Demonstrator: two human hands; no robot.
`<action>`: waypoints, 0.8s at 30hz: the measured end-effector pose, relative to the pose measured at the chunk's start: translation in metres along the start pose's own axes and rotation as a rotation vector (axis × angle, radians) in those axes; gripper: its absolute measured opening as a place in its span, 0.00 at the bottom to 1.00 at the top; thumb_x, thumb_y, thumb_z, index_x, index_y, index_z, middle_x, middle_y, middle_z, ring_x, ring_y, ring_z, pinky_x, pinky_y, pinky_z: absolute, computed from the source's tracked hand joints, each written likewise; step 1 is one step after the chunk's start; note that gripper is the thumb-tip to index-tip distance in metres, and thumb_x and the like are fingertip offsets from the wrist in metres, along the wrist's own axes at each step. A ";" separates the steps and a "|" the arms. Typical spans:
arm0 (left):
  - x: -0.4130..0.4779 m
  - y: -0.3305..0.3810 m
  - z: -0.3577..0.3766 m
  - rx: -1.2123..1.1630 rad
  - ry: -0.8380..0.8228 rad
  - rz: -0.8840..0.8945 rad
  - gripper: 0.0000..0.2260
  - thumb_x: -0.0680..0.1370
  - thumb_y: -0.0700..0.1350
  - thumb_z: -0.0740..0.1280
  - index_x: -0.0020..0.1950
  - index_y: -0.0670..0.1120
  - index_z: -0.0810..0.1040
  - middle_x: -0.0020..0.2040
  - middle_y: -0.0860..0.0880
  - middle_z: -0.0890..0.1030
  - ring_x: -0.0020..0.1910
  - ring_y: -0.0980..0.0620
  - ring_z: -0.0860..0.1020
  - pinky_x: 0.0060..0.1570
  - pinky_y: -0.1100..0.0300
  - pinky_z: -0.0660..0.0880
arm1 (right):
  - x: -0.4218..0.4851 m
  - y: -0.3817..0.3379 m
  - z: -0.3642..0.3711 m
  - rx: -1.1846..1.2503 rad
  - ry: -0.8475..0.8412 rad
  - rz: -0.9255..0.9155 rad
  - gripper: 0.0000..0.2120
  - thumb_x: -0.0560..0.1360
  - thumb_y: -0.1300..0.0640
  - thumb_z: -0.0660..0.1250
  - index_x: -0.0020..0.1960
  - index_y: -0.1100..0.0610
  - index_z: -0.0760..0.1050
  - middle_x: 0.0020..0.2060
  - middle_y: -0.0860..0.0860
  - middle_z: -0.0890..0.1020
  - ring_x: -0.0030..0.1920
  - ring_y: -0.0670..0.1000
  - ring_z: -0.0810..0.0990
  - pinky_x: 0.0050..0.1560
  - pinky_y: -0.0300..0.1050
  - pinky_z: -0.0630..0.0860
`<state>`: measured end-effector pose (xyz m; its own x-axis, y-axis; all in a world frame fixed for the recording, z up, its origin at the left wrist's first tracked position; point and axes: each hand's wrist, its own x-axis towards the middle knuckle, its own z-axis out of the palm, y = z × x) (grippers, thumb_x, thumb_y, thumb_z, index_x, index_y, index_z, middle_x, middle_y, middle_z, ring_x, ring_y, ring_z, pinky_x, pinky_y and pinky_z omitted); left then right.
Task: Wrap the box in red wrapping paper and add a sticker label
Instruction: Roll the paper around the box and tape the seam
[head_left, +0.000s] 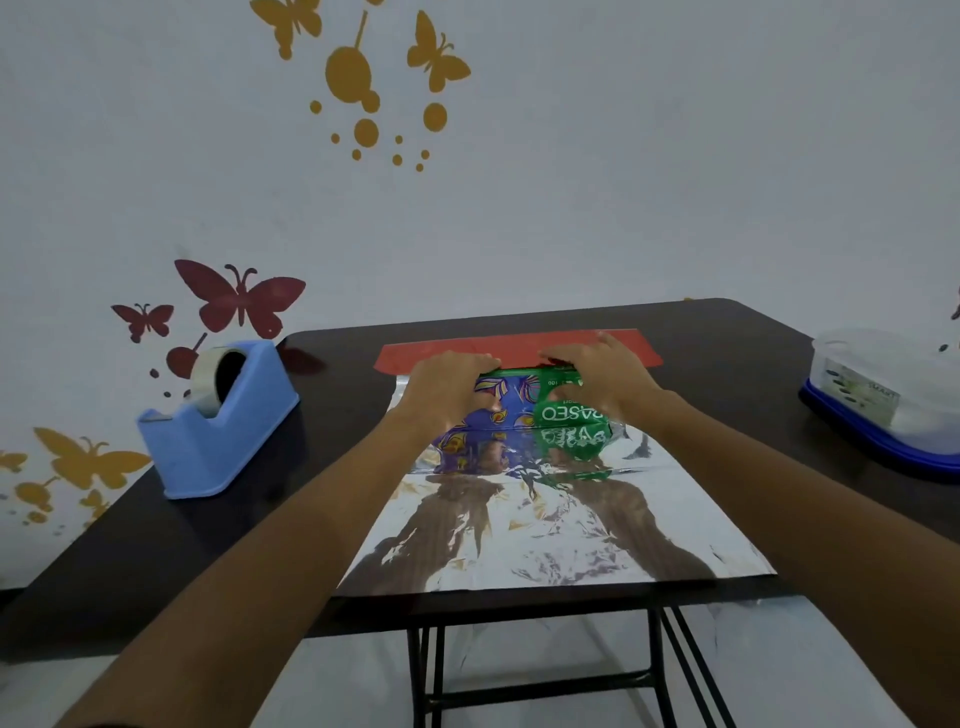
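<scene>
A green and purple printed box (524, 402) stands on the wrapping paper (550, 530) on the dark table. The paper lies silver side up and mirrors the box and my arms; its far end is folded over and shows red (519, 345). My left hand (447, 387) grips the box's left end, fingers curled over the top far edge. At the box's right end my right hand (597, 376) does the same. The lower part of the box's front face shows between my hands.
A blue tape dispenser (218, 431) with a roll of clear tape stands at the table's left side. A clear plastic container with a blue base (893, 400) sits at the right edge. The paper reaches the table's near edge (519, 603).
</scene>
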<state>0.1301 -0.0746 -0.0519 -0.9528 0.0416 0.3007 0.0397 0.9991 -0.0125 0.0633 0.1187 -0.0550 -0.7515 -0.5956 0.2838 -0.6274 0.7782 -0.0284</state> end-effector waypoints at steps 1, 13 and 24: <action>-0.001 0.000 0.000 -0.012 0.011 0.005 0.28 0.74 0.57 0.69 0.72 0.54 0.68 0.71 0.53 0.70 0.68 0.50 0.69 0.62 0.55 0.68 | -0.001 0.002 0.000 -0.008 -0.002 -0.001 0.31 0.75 0.43 0.65 0.74 0.49 0.60 0.71 0.50 0.68 0.71 0.51 0.65 0.74 0.54 0.47; -0.009 0.005 0.005 0.016 0.032 -0.031 0.28 0.76 0.57 0.65 0.74 0.52 0.64 0.73 0.52 0.67 0.70 0.48 0.68 0.67 0.53 0.64 | -0.012 0.010 0.014 -0.179 -0.011 0.086 0.33 0.76 0.36 0.51 0.76 0.52 0.55 0.75 0.48 0.58 0.75 0.47 0.56 0.74 0.55 0.42; -0.007 0.006 -0.004 0.071 0.036 -0.053 0.27 0.74 0.60 0.66 0.71 0.54 0.69 0.66 0.51 0.76 0.65 0.49 0.73 0.55 0.56 0.71 | -0.011 0.005 0.003 -0.211 -0.009 0.114 0.33 0.73 0.34 0.56 0.73 0.50 0.63 0.70 0.48 0.70 0.68 0.48 0.70 0.73 0.58 0.37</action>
<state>0.1387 -0.0686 -0.0501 -0.9415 -0.0097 0.3368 -0.0327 0.9975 -0.0626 0.0673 0.1286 -0.0614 -0.8173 -0.5027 0.2816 -0.4827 0.8642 0.1419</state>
